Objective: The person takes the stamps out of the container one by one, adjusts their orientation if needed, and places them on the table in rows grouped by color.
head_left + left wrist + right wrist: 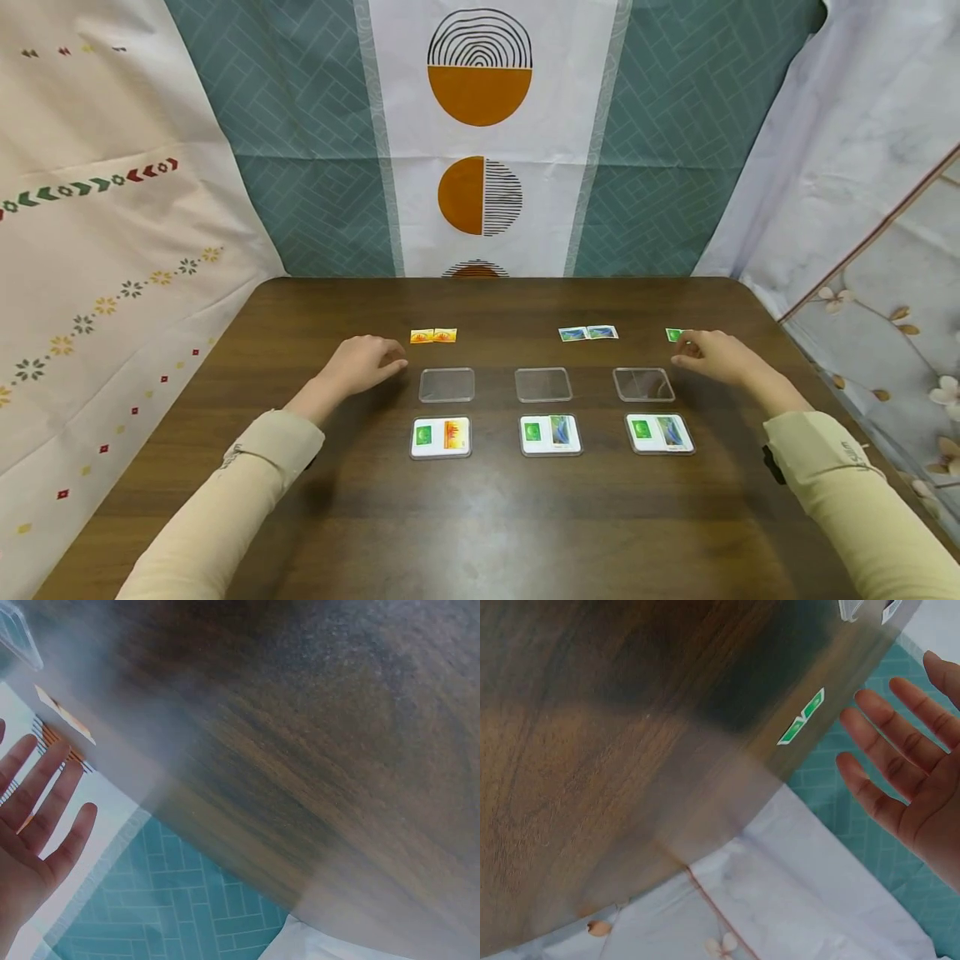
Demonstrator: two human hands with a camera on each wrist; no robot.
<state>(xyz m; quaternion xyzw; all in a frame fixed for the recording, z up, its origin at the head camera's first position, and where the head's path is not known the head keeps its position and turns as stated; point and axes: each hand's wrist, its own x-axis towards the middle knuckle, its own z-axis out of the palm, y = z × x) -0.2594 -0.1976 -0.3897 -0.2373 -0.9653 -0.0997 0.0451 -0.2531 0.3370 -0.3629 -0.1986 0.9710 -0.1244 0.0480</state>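
Note:
My left hand hovers over the table, left of a clear plastic case and near two orange stickers. Its fingers look loosely spread in the left wrist view, holding nothing. On the other side my right hand is above the table beside another clear case. It partly hides the green stickers in the head view; the right wrist view shows two green stickers lying on the wood. Its fingers are relaxed and hold nothing. A third clear case lies between.
Nearer me sit three white cards in clear cases: a left one with green and orange pictures, a middle one and a right one with green and blue. Blue landscape stickers lie at the back. Curtains surround the brown table.

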